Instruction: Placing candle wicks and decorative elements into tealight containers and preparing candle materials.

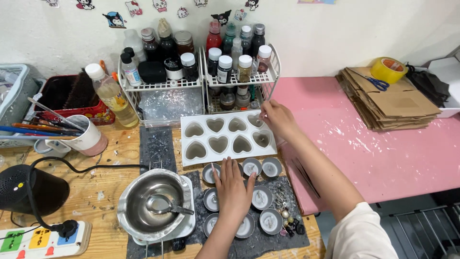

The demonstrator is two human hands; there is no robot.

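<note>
The white silicone mould with eight heart-shaped cavities (225, 137) lies flat near the back of the wooden worktop (103, 192), just in front of the white wire rack of small bottles (199, 76), its right end at the edge of the pink table (364, 139). Its long axis runs left to right, slightly tilted, cavities opening upward. The right hand (277, 117) rests at the mould's far right corner, fingertips pinched together on something thin over the last cavity; what it is cannot be made out. The left hand (233, 189) lies flat, fingers together and spread on nothing gripped, over the cluster of small round metal cups (262, 197) on the grey felt mat (282, 240), touching two or three. A careless press could likely tip a cup, and a tug at the corner might skew the soft mould. The steel melting pot with spoon (155, 206) sits near the front edge, close to the left forearm, so a bump may jolt it
</note>
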